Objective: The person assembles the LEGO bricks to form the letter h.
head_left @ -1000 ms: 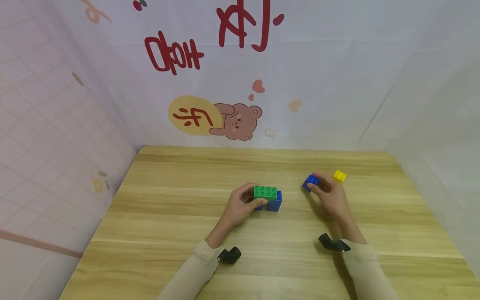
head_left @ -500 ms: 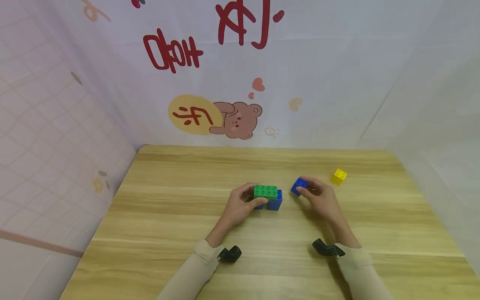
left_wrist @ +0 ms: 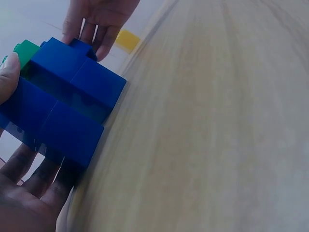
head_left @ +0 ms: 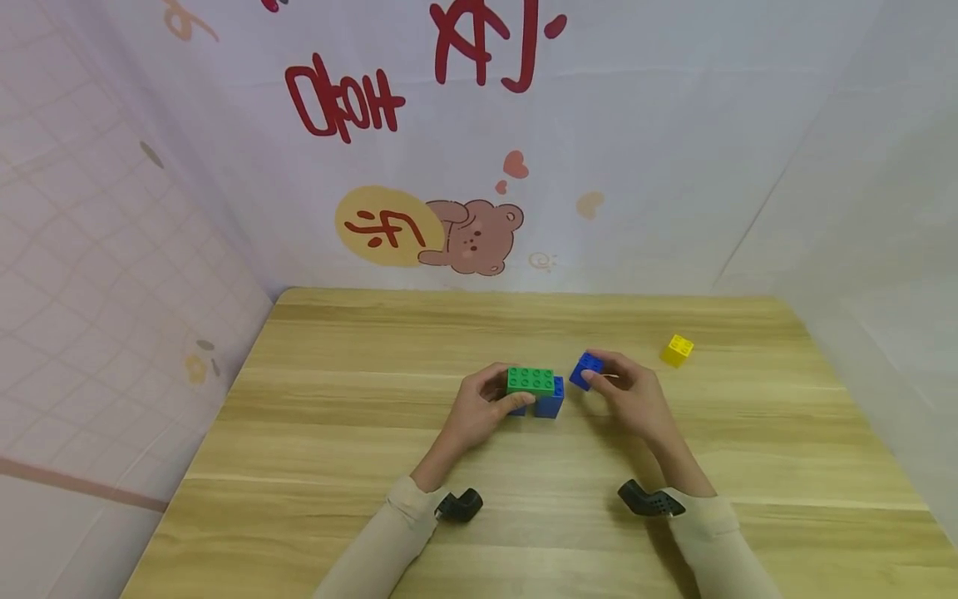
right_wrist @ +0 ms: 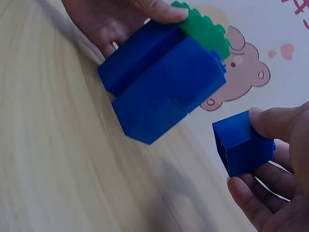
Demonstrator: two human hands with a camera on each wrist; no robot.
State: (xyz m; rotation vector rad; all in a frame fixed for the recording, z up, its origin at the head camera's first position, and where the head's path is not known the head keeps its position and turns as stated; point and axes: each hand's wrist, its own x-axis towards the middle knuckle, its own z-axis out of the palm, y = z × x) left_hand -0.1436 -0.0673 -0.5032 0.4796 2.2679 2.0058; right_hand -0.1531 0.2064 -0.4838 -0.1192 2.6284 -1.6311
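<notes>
My left hand (head_left: 473,413) grips a small build, its thumb at the front and fingers behind. The build has a long green brick (head_left: 530,380) bridging two blue columns. The right column (head_left: 550,405) shows bare studs beside the green brick, while the left column (right_wrist: 140,58) is mostly covered by the hand in the head view. Seams in the left wrist view show each column is stacked from blue bricks. Just right of the build, my right hand (head_left: 642,401) pinches a loose blue brick (right_wrist: 244,142) between thumb and fingers, raised off the table and apart from the build.
A yellow brick (head_left: 677,350) sits on the wooden table (head_left: 359,349) toward the back right. A white printed cloth wall (head_left: 659,150) stands behind the table's far edge. Dark wrist mounts (head_left: 651,499) stick out from the sleeves.
My right hand has carried the blue brick left, away from the yellow brick and up near the build. The left hand and the build have stayed in place.
</notes>
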